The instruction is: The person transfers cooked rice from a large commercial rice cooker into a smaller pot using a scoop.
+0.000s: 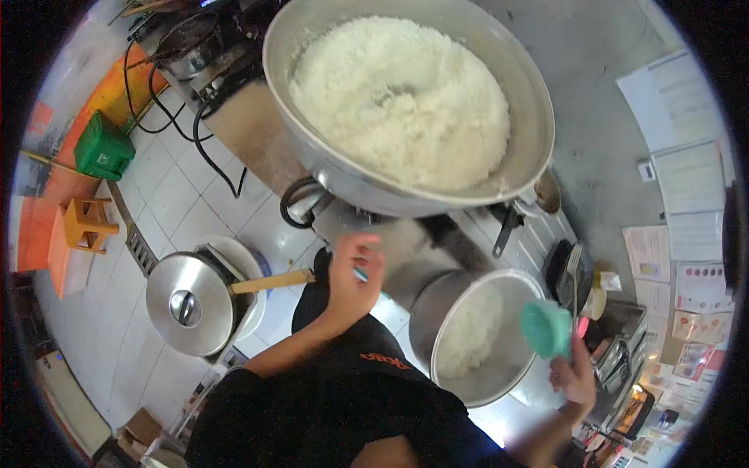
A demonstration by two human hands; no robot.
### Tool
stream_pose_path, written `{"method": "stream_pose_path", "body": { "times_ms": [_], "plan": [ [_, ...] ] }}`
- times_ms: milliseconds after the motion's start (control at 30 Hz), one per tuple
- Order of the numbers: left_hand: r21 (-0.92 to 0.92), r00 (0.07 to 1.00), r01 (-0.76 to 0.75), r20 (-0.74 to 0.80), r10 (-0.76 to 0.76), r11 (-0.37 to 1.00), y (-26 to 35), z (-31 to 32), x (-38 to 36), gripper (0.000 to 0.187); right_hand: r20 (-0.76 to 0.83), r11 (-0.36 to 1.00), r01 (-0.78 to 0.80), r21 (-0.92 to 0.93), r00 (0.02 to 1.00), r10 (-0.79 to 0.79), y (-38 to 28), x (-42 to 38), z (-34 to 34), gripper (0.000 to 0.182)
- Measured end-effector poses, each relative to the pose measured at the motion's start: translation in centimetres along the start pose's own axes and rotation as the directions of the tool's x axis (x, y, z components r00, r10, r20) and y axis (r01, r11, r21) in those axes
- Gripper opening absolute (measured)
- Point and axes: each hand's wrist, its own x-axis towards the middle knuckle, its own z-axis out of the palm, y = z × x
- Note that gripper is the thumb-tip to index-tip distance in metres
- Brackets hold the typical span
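My right hand (pixel 576 374) is closed on a green plastic bowl (pixel 546 327), held at the right rim of a deep metal pot (pixel 511 394). White rice (pixel 473 331) lies in the bottom of that pot. My left hand (pixel 357 273) is in front of my body with curled fingers. A small teal and white thing (pixel 360 274) shows at its fingers, too small to name. Beyond both hands stands a large metal pan (pixel 343 175) heaped with white rice (pixel 406 101). A black loop handle (pixel 300 204) sticks out near my left hand.
On the left are a lidded metal pot (pixel 175 312) and a wooden handle (pixel 273 281). Farther off stand a green bin (pixel 105 148) and an orange stool (pixel 87 225). Black cables (pixel 226 175) hang over the tiled floor. A fork (pixel 574 269) and dark pans (pixel 557 269) are at the right.
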Motion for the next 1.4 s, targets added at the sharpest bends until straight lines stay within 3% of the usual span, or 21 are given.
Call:
{"method": "stream_pose_path", "body": {
  "times_ms": [67, 100, 133, 167, 200, 267, 300, 333, 367, 400, 500, 567, 700, 767, 1000, 1100, 1133, 1200, 1267, 1333, 1400],
  "plan": [
    [0.042, 0.934, -0.201, -0.292, 0.204, 0.979, 0.2, -2.8, 3.1, 0.057, -0.002, 0.926, 0.367, 0.09, 0.929, -0.369, -3.9, 1.3, -0.8, 0.056],
    [0.033, 0.931, -0.213, -0.297, 0.213, 0.976, 0.9, -4.2, 4.4, 0.057, -0.023, 0.887, 0.461, -0.002, 0.887, -0.461, -8.0, 1.9, 0.2, 0.058],
    [0.152, 0.914, -0.259, -0.28, 0.293, 0.954, 2.2, -5.7, 5.7, 0.075, -0.045, 0.835, 0.536, -0.123, 0.838, -0.544, -9.5, 4.1, -0.1, 0.057],
    [0.269, 0.894, -0.299, -0.256, 0.367, 0.916, 3.6, -6.9, 6.9, 0.094, 0.004, 0.841, 0.527, -0.12, 0.848, -0.531, -14.0, 5.7, 1.7, 0.056],
    [0.261, 0.89, -0.307, -0.261, 0.373, 0.915, 5.0, -7.9, 7.9, 0.094, 0.053, 0.847, 0.519, -0.119, 0.855, -0.516, -18.6, 7.3, 3.6, 0.055],
    [0.439, 0.899, -0.342, -0.106, 0.426, 0.831, 6.8, -9.4, 9.6, 0.12, 0.211, 0.499, 0.713, -0.492, 0.654, -0.727, -24.9, 14.8, 8.1, 0.049],
    [0.432, 0.92, -0.312, -0.085, 0.383, 0.846, 6.4, -9.8, 10.3, 0.134, 0.282, 0.268, 0.739, -0.619, 0.527, -0.802, -28.0, 18.5, 10.3, 0.046],
    [0.427, 0.919, -0.309, -0.095, 0.382, 0.85, 6.4, -10.1, 10.8, 0.134, 0.333, 0.227, 0.766, -0.602, 0.498, -0.801, -30.4, 23.2, 12.5, 0.04],
    [0.43, 0.93, -0.295, -0.075, 0.36, 0.853, 6.7, -10.3, 11.3, 0.136, 0.281, 0.268, 0.656, -0.705, 0.606, -0.744, -33.2, 27.4, 15.3, 0.034],
    [0.434, 0.939, -0.284, -0.054, 0.339, 0.855, 6.8, -10.4, 11.8, 0.138, 0.247, 0.184, 0.583, -0.792, 0.58, -0.776, -35.0, 31.9, 17.6, 0.034],
    [0.383, 0.935, -0.268, -0.119, 0.335, 0.884, 5.3, -10.1, 12.6, 0.145, 0.161, 0.215, 0.473, -0.855, 0.635, -0.755, -39.9, 38.0, 23.6, 0.026],
    [0.324, 0.937, -0.265, -0.135, 0.321, 0.908, 4.7, -10.1, 12.8, 0.145, 0.299, 0.03, 0.449, -0.893, 0.643, -0.705, -40.7, 39.5, 26.6, 0.025],
    [0.29, 0.94, -0.26, -0.14, 0.31, 0.921, 4.1, -10.3, 13.1, 0.139, 0.431, 0.015, 0.56, -0.828, 0.654, -0.621, -41.1, 42.1, 27.1, 0.023],
    [0.266, 0.949, -0.244, -0.131, 0.286, 0.933, 4.2, -10.5, 13.0, 0.139, 0.499, 0.017, 0.572, -0.82, 0.73, -0.467, -41.1, 40.7, 27.1, 0.023],
    [0.232, 0.95, -0.251, -0.127, 0.285, 0.94, 3.4, -11.0, 13.4, 0.138, 0.535, 0.017, 0.565, -0.825, 0.79, -0.3, -39.4, 37.7, 27.8, 0.024],
    [0.224, 0.954, -0.233, -0.137, 0.267, 0.946, 3.6, -11.0, 13.4, 0.137, 0.628, -0.053, 0.626, -0.778, 0.773, -0.09, -38.9, 35.0, 29.0, 0.023],
    [0.222, 0.951, -0.244, -0.135, 0.278, 0.944, 3.5, -11.0, 13.5, 0.137, 0.622, -0.056, 0.62, -0.783, 0.777, -0.1, -39.1, 34.5, 29.1, 0.023],
    [0.223, 0.939, -0.281, -0.135, 0.315, 0.934, 3.2, -10.9, 13.4, 0.138, 0.516, -0.063, 0.551, -0.832, 0.811, 0.274, -40.0, 32.9, 30.1, 0.023],
    [0.27, 0.94, -0.278, -0.123, 0.319, 0.922, 3.3, -10.8, 13.2, 0.138, 0.533, -0.112, 0.585, -0.803, 0.79, 0.302, -39.3, 33.3, 29.9, 0.018],
    [0.319, 0.933, -0.284, -0.125, 0.337, 0.904, 3.7, -10.9, 13.2, 0.138, 0.561, 0.079, 0.631, -0.772, 0.618, 0.551, -40.1, 32.5, 29.7, 0.017],
    [0.311, 0.961, -0.182, -0.143, 0.235, 0.933, 4.2, -10.9, 12.8, 0.138, 0.556, 0.143, 0.604, -0.784, 0.582, 0.593, -40.3, 31.1, 28.6, 0.022]
  ]
}}
